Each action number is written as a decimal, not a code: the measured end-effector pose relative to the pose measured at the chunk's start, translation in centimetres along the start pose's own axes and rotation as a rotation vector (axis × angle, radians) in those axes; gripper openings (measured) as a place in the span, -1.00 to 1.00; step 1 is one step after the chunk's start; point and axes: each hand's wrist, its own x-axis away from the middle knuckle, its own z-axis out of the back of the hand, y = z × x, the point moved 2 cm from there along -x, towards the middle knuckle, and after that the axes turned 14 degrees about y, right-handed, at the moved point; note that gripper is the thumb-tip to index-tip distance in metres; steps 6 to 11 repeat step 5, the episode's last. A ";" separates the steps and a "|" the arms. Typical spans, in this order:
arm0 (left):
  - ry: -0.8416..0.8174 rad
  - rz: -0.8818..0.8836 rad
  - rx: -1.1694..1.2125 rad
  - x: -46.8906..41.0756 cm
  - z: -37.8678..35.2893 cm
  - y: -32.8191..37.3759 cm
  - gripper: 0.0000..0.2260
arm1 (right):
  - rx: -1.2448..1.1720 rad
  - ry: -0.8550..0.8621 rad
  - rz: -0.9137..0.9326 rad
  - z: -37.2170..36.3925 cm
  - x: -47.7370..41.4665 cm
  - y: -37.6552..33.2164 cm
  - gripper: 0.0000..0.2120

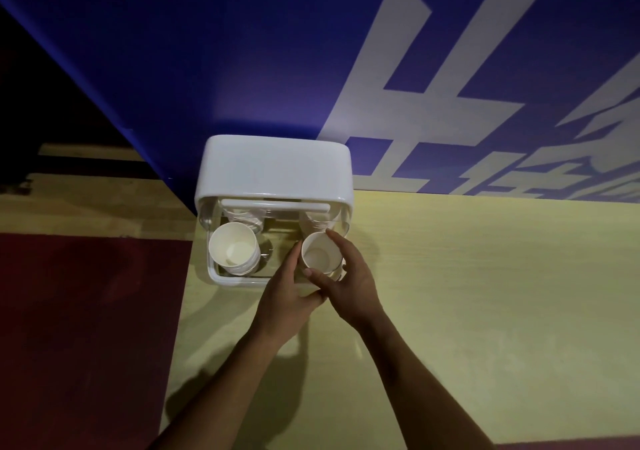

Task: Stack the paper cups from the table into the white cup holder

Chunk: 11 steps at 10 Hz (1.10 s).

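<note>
Right hand [349,287] is curled round a plain white paper cup [320,257], with the thumb at the near rim and the forefinger at the far rim. Left hand [287,297] is laid with its forefinger straight against the cup's left side; whether it grips cannot be told. The cup is held upright in the right side of the white cup holder [273,169] on the bench [485,293]. A stack of cups [237,250] is seen in its left side.

Cup holder [273,169] on table [485,293], rear edge.
Cup stack [235,250] in left compartment; single cup [320,254] at right, between left hand [287,293] and right hand [349,287].
</note>
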 end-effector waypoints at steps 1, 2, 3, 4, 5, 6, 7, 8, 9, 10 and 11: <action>0.001 0.009 -0.010 0.2 -0.1 -0.2 -0.13 | 0.009 0.002 -0.024 -0.2 0.0 -0.1 -0.28; 0.015 -0.018 -0.028 0.0 -0.2 -0.2 -0.13 | 0.005 0.005 -0.032 -0.2 -0.1 -0.1 -0.29; 0.025 -0.028 -0.065 0.3 -0.4 -0.2 -0.15 | 0.019 0.007 -0.018 0.0 0.2 -0.4 -0.28; 0.048 -0.019 -0.137 0.2 0.0 1.1 -0.16 | -0.027 0.023 0.017 0.9 0.0 -1.3 -0.33; 0.149 -0.016 -0.122 2.7 0.5 3.1 -0.25 | -0.121 0.127 -0.076 3.4 2.4 -0.7 -0.48; 0.149 -0.016 -0.122 2.7 0.5 3.1 -0.25 | -0.121 0.127 -0.076 3.4 2.4 -0.7 -0.48; 0.149 -0.016 -0.122 2.7 0.5 3.1 -0.25 | -0.121 0.127 -0.076 3.4 2.4 -0.7 -0.48; 0.149 -0.016 -0.122 2.7 0.5 3.1 -0.25 | -0.121 0.127 -0.076 3.4 2.4 -0.7 -0.48; 0.149 -0.016 -0.122 2.7 0.5 3.1 -0.25 | -0.121 0.127 -0.076 3.4 2.4 -0.7 -0.48; 0.149 -0.016 -0.122 2.7 0.5 3.1 -0.25 | -0.121 0.127 -0.076 3.4 2.4 -0.7 -0.48; 0.149 -0.016 -0.122 2.7 0.5 3.1 -0.25 | -0.121 0.127 -0.076 3.4 2.4 -0.7 -0.48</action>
